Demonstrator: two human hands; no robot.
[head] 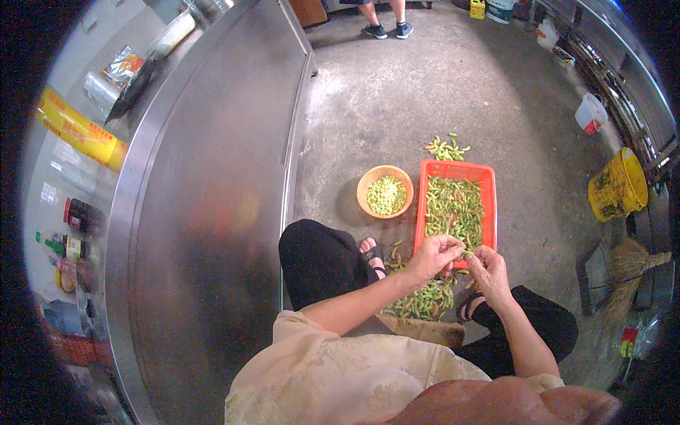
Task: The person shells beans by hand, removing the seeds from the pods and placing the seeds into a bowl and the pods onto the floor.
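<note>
My left hand [436, 256] and my right hand [487, 268] meet over the near end of a red plastic basket [492, 212] of green bean pods. Both hold one green pod [466, 254] between their fingertips. Left of the basket, a round orange-brown bowl [363, 197] holds shelled green beans [387, 195]. More pods [425, 303] lie in a heap between my feet, by a brown sack-like edge [425, 330]. Beyond the basket's far end is a small pile of pods [447, 149] on the floor.
A stainless steel cabinet [212, 186] runs along my left. To the right stand a stained yellow bucket [611, 186], a straw broom [632, 263] and a white plastic container [591, 112]. At the far end, another person's legs and dark shoes [376, 31] show.
</note>
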